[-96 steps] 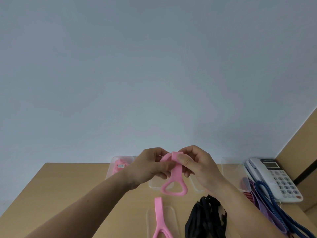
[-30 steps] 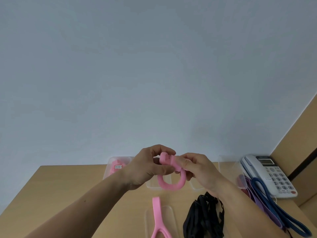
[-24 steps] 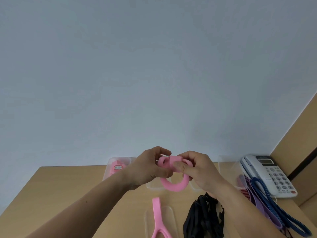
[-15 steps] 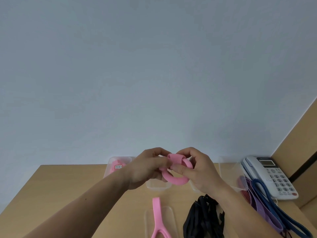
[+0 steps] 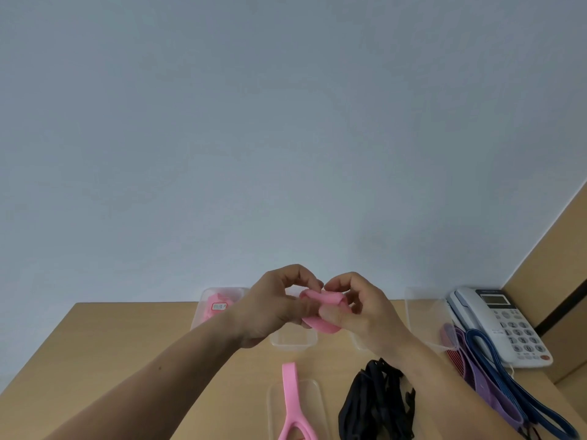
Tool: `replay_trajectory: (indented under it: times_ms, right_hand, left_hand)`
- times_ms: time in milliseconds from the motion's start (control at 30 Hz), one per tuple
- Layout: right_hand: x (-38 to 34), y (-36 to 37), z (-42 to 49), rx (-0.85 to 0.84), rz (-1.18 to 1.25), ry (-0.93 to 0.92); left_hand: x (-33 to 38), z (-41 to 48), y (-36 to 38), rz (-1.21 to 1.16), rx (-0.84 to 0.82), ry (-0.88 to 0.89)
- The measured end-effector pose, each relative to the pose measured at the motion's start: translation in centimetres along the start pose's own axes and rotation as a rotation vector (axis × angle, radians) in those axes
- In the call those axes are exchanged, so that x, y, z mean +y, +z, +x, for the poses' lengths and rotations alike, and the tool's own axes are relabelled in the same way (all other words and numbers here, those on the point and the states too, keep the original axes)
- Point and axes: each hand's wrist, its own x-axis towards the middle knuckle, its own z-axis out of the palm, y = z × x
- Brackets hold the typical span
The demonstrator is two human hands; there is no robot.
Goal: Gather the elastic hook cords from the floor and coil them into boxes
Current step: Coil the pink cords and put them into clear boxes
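Lower centre of frame: left hand point(image 5: 273, 308) and right hand point(image 5: 362, 309) close together, both pinching the pink cord point(image 5: 320, 309) rolled into a tight coil, likely to fit the clear box point(image 5: 293, 339) just below. Spare pink cord point(image 5: 292, 395) bottom centre, black cords point(image 5: 376, 404) beside it.

The dangling pink band point(image 5: 320, 312) is now rolled into a tight coil, both hands' fingers point(image 5: 330, 314) closing round it mid-frame.
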Motion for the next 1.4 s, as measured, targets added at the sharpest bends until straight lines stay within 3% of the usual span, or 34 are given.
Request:
replay_trajectory:
  times_ms: [133, 367, 500, 667, 867, 1233, 1400]
  right_hand:
    - [-0.6, -0.6, 0.5, -0.019, 0.145, 0.063]
    - [-0.6, -0.8, 1.0, -0.033, 0.114, 0.128]
    - [-1.0, -0.6, 1.2, 0.027, 0.22, 0.099]
    - [-0.6, -0.3, 1.3, 0.117, 0.179, 0.064]
    - [-0.5, 0.4, 1.7, 0.247, 0.226, 0.07]
    - [-0.5, 0.7, 1.7, 0.25, 0.274, 0.162]
    - [-0.3, 0.8, 1.6, 0.235, 0.237, 0.168]
  left_hand:
    - [-0.4, -0.1, 0.2, 0.068, -0.026, 0.015]
    - [-0.7, 0.3, 0.4, 0.076, 0.024, 0.096]
    - [-0.6, 0.2, 0.2, 0.001, 0.029, 0.116]
    - [-0.8, 0.6, -0.4, -0.069, 0.129, 0.028]
    - [-1.2, 0.5, -0.1, -0.113, 0.206, 0.1]
    - [-2.3, 0.6, -0.5, -0.031, 0.114, 0.174]
    - [-2.0, 0.8, -0.9, 0.064, 0.083, 0.108]
